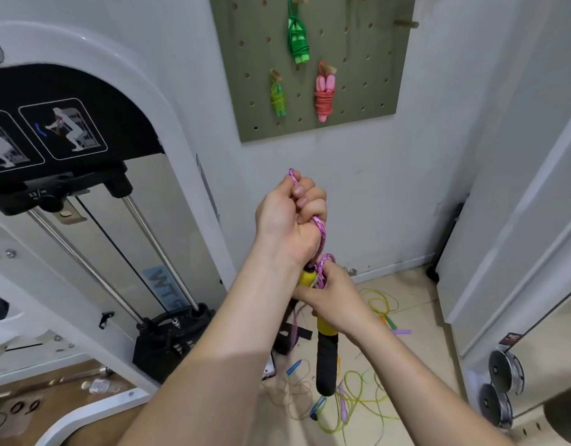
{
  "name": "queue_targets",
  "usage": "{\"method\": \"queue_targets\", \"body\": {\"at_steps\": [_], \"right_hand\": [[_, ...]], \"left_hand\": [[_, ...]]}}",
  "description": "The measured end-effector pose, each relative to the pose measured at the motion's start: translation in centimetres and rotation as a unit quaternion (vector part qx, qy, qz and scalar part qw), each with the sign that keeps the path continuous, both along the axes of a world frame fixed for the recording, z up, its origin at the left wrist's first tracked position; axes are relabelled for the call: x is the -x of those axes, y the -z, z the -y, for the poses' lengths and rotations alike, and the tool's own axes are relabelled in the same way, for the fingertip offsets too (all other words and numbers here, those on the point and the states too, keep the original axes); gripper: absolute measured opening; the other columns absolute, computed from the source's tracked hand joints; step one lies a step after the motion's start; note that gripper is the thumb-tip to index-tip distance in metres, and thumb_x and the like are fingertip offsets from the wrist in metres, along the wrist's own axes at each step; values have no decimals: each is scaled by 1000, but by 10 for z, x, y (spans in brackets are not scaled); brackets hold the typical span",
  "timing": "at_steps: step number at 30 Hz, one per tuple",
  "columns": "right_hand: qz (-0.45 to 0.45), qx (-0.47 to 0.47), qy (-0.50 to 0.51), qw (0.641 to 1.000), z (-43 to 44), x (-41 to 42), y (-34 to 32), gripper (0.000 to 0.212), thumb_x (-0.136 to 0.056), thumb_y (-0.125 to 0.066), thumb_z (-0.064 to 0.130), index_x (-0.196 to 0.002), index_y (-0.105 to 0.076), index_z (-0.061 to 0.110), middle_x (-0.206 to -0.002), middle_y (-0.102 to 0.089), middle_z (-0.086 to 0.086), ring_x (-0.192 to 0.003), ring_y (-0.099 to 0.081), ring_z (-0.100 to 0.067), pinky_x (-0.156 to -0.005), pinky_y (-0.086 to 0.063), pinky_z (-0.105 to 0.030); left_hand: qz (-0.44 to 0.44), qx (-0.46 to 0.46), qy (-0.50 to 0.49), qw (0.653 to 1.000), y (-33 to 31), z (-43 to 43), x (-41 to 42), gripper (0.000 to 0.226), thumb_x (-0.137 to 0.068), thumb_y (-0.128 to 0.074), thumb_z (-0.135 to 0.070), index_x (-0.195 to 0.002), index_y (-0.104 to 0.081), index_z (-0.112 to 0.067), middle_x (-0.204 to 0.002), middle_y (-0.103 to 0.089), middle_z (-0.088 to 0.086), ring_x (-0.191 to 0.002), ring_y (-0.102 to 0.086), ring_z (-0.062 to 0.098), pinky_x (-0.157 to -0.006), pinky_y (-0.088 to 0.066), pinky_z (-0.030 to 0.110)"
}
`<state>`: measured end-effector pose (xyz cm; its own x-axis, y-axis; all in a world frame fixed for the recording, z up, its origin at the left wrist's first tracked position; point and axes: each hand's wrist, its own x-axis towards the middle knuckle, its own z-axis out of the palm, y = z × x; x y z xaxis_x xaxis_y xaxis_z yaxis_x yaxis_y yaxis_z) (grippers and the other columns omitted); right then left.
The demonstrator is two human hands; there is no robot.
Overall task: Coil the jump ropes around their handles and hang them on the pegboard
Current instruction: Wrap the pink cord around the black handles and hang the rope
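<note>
A plain white wall point(390, 204) meets a pale beige tiled floor point(416, 304). On the left stands a white cable gym machine point(181, 156) with steel guide rods point(84, 262) and a black weight stack point(168, 342).

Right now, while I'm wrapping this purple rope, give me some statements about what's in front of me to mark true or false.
1. Three coiled ropes hang on the pegboard. True.
2. The left hand grips the purple rope. True.
3. The right hand holds nothing. False: its fingers are curled round the yellow-and-black handles.
4. The pink coil hangs above the green coil. False: the pink coil hangs lower and to the right of it.
5. No ropes lie on the floor. False: loose ropes lie tangled there.
</note>
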<state>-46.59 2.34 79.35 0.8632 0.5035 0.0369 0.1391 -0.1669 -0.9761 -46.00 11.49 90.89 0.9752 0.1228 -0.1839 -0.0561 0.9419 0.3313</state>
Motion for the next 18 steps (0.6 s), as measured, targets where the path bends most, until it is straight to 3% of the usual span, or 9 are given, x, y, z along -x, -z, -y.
{"method": "queue_targets", "body": {"at_steps": [3,5,6,7,8,9,10,14,18], "right_hand": [[-7,18,-33,999,-1,0,-1,15,-80,-78,27,-84,-63,29,-69,-57,13,-58,-55,4,-54,-41,-13],[-20,-7,-58,998,1,0,-8,18,-84,-74,27,-91,-66,12,-67,-59,6,-56,-54,-2,-52,-45,-19],[-45,-31,-51,997,3,-1,-13,23,-86,-72,27,-88,-65,6,-65,-58,1,-55,-53,-8,-50,-45,-24],[-71,-57,-36,995,4,-4,-17,25,-87,-71,28,-83,-63,4,-63,-55,-2,-54,-51,-12,-48,-45,-28],[-96,-82,-19,992,6,-7,-23,26,-88,-69,29,-78,-61,7,-60,-53,-2,-52,-49,-15,-47,-45,-29],[-114,-102,-8,988,9,-11,-27,26,-88,-69,31,-75,-60,11,-57,-50,-2,-51,-47,-16,-46,-44,-29],[-128,-111,0,985,10,-13,-33,28,-89,-68,33,-73,-58,13,-56,-48,-3,-48,-45,-16,-45,-44,-28],[-174,-53,-14,983,13,-16,-40,45,-91,-57,50,-74,-58,8,-52,-45,-11,-39,-43,-18,-41,-42,-25],[-187,-50,76,978,16,-26,-38,52,-96,-51,46,-89,-64,-4,-67,-52,-17,-42,-47,-19,-43,-41,-27]], "left_hand": [[14,-18,-20,1000,-6,-4,-5,30,-101,-37,-14,-74,-46,-10,-52,-39,0,-38,-33,9,-30,-25,16],[-18,-204,-67,977,1,-17,-9,22,-101,-41,-17,-84,-52,-8,-63,-53,6,-49,-48,14,-44,-44,18],[-51,-376,-81,922,10,-25,-8,21,-101,-42,-19,-88,-55,-8,-72,-58,10,-60,-54,18,-55,-50,22],[-78,-542,-67,834,22,-31,-3,22,-101,-43,-22,-89,-58,-9,-80,-59,11,-70,-55,20,-65,-51,27],[-89,-652,-30,752,36,-35,4,27,-100,-43,-27,-89,-61,-10,-83,-60,10,-76,-56,21,-73,-51,32],[-85,-703,18,706,51,-36,13,32,-100,-42,-33,-90,-64,-12,-84,-64,8,-79,-59,20,-79,-51,36],[-76,-711,65,696,62,-31,25,37,-101,-38,-37,-93,-65,-14,-83,-67,6,-78,-62,18,-82,-51,37],[-63,-560,128,816,89,-7,60,39,-98,-36,-49,-113,-56,-19,-74,-63,7,-52,-52,20,-49,-44,28],[-67,-618,59,781,102,-11,65,31,-98,-43,-44,-97,-60,-18,-70,-63,6,-51,-49,17,-52,-41,30]]}}
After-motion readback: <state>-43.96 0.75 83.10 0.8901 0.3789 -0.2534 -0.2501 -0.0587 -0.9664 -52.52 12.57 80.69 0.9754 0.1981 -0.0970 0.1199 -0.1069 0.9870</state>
